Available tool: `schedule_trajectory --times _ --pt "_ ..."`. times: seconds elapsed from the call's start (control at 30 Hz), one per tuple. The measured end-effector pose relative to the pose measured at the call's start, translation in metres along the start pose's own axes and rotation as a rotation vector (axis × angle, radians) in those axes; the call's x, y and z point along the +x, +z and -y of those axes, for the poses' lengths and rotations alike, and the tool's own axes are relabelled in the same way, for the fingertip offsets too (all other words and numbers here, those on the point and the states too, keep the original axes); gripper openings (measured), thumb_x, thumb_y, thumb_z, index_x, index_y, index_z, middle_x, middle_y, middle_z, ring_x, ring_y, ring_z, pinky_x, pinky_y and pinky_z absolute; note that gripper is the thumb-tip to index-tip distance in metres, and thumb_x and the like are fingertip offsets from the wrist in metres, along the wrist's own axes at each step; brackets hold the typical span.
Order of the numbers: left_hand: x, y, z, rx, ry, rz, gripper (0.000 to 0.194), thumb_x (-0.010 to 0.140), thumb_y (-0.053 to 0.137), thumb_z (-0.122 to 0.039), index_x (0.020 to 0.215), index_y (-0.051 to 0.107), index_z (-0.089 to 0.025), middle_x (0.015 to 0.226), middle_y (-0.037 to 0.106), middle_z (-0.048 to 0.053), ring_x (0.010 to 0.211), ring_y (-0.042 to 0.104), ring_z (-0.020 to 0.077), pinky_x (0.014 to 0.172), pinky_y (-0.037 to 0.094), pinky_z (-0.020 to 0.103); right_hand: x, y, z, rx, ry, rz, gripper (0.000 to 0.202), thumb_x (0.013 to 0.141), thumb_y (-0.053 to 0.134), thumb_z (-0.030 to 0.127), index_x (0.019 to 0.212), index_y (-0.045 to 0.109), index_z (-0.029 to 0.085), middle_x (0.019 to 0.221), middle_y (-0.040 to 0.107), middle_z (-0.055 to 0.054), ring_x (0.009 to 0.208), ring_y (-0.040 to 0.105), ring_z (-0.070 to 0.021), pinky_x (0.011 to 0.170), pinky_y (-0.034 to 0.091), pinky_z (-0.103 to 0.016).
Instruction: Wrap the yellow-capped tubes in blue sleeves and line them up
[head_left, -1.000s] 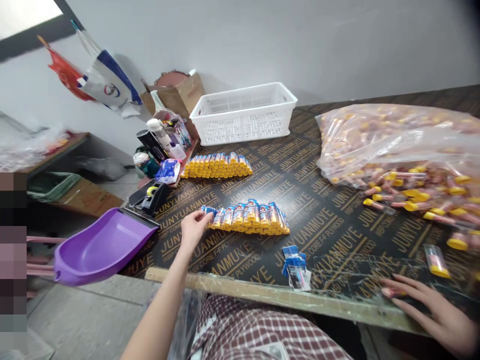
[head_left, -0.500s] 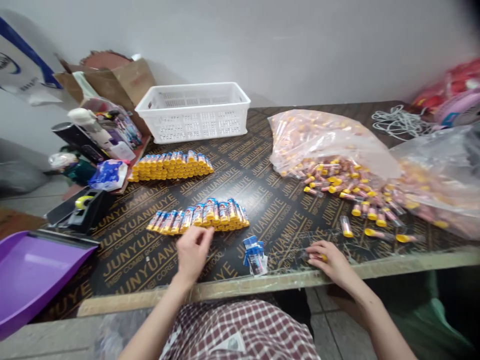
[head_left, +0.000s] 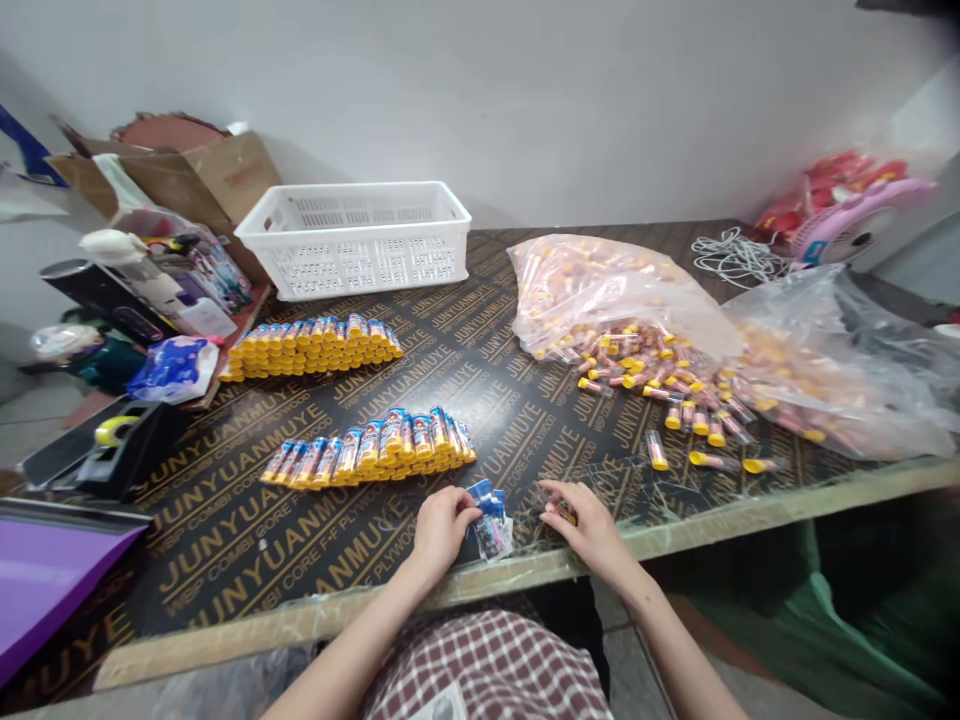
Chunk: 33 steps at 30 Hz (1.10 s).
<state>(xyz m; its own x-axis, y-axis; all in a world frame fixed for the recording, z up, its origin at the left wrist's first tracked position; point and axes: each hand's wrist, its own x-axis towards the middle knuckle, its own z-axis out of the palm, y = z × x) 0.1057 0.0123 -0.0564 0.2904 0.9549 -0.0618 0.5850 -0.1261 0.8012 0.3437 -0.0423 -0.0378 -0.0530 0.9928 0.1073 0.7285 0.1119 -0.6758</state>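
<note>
My left hand [head_left: 444,525] is at the small stack of blue-and-white labels [head_left: 491,522] near the table's front edge. Its thumb and forefinger are pinched at the stack's left side, on a label. To the right of the stack, my right hand [head_left: 589,520] has its fingers closed around a small clear tube [head_left: 562,508], which they mostly cover. Beyond my left hand lies a row of stacked tubes with blue labels and yellow caps [head_left: 375,450]. A second, tighter stack of labelled tubes [head_left: 311,345] lies farther back.
On the right, loose unlabelled tubes [head_left: 675,385] spill from a clear plastic bag [head_left: 622,280]. A white basket [head_left: 360,245] stands at the back. The left side holds a tape dispenser [head_left: 112,445], a purple dustpan [head_left: 60,580] and bottles. A pink fan [head_left: 855,225] and white cord [head_left: 735,255] sit far right.
My left hand has moved from the front row of labelled tubes right to the label stack. My right hand has come left, nearer the labels, with the tube. The view has shifted right.
</note>
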Motion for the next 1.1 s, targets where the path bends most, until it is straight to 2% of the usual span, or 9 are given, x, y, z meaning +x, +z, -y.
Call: schedule_trajectory --times 0.33,0.4,0.5,0.57,0.63,0.73,0.8,0.97,1.1 --pt "-0.007 -0.003 -0.01 -0.015 0.035 -0.09 0.008 0.067 0.061 -0.016 0.061 0.057 -0.018 0.066 0.056 -0.001 0.062 0.051 0.013 0.06 0.035 0.023 0.001 0.006 0.022 0.136 0.009 -0.054 0.034 0.091 0.042 0.029 0.123 0.052 0.022 0.085 0.057 -0.004 0.077 0.059 -0.0155 0.074 0.049 -0.029" --pt "-0.006 -0.003 -0.012 -0.149 -0.021 -0.086 0.008 0.065 0.062 -0.017 0.06 0.056 -0.018 0.062 0.055 -0.002 0.06 0.051 0.0122 0.059 0.036 0.023 0.0 0.009 0.025 0.153 0.034 -0.104 0.034 0.088 0.048 0.03 0.121 0.052 0.021 0.084 0.058 -0.003 0.075 0.059 -0.016 0.072 0.05 -0.03" --pt "-0.003 -0.004 -0.014 -0.538 -0.211 -0.047 0.014 0.062 0.063 -0.021 0.059 0.049 -0.018 0.053 0.051 -0.005 0.052 0.05 0.0111 0.054 0.039 0.023 -0.002 0.011 0.031 0.187 0.087 -0.226 0.021 0.081 0.059 0.033 0.097 0.058 0.019 0.081 0.059 -0.003 0.07 0.058 -0.0165 0.067 0.049 -0.03" --pt "-0.002 -0.006 -0.015 -0.804 -0.36 -0.034 0.024 0.057 0.068 -0.024 0.06 0.045 -0.019 0.048 0.049 -0.007 0.046 0.05 0.0105 0.052 0.042 0.024 -0.005 0.013 0.035 0.211 0.09 -0.31 0.013 0.08 0.061 0.032 0.081 0.059 0.019 0.081 0.058 -0.003 0.075 0.058 -0.0176 0.07 0.049 -0.031" --pt "-0.002 -0.009 -0.018 -0.974 -0.473 -0.038 0.033 0.048 0.076 -0.021 0.067 0.048 -0.018 0.05 0.055 -0.006 0.047 0.053 0.0107 0.053 0.045 0.024 -0.008 0.015 0.04 0.232 0.064 -0.359 0.01 0.081 0.059 0.03 0.082 0.062 0.02 0.087 0.058 -0.005 0.085 0.058 -0.0198 0.076 0.048 -0.034" --pt "-0.003 -0.012 -0.02 -1.089 -0.547 -0.042 0.044 0.039 0.082 -0.017 0.077 0.059 -0.014 0.063 0.065 0.0 0.055 0.059 0.0112 0.057 0.046 0.022 -0.014 0.018 0.047 0.28 0.03 -0.339 0.02 0.085 0.054 0.025 0.102 0.064 0.024 0.1 0.058 -0.008 0.097 0.056 -0.0215 0.082 0.049 -0.037" --pt "-0.003 -0.013 -0.02 -1.132 -0.575 -0.051 0.037 0.042 0.083 -0.022 0.073 0.063 -0.012 0.066 0.066 0.002 0.057 0.059 0.0098 0.056 0.046 0.02 -0.018 0.02 0.051 0.315 0.01 -0.32 0.025 0.085 0.053 0.023 0.108 0.062 0.024 0.104 0.058 -0.008 0.099 0.057 -0.0214 0.082 0.051 -0.036" --pt "-0.002 -0.013 -0.018 -1.207 -0.629 -0.127 0.033 0.045 0.084 -0.031 0.064 0.066 -0.011 0.061 0.065 0.002 0.053 0.056 0.0076 0.052 0.046 0.018 -0.022 0.025 0.062 0.324 -0.076 -0.374 0.022 0.081 0.058 0.017 0.102 0.063 0.022 0.099 0.064 -0.007 0.091 0.062 -0.0206 0.073 0.055 -0.033" --pt "-0.001 -0.015 -0.018 -1.202 -0.658 -0.208 0.035 0.046 0.084 -0.036 0.061 0.064 -0.012 0.058 0.062 0.0 0.051 0.056 0.0072 0.052 0.046 0.018 -0.024 0.028 0.067 0.253 -0.161 -0.42 0.022 0.079 0.06 0.013 0.099 0.065 0.022 0.097 0.067 -0.008 0.092 0.063 -0.0225 0.079 0.054 -0.038"
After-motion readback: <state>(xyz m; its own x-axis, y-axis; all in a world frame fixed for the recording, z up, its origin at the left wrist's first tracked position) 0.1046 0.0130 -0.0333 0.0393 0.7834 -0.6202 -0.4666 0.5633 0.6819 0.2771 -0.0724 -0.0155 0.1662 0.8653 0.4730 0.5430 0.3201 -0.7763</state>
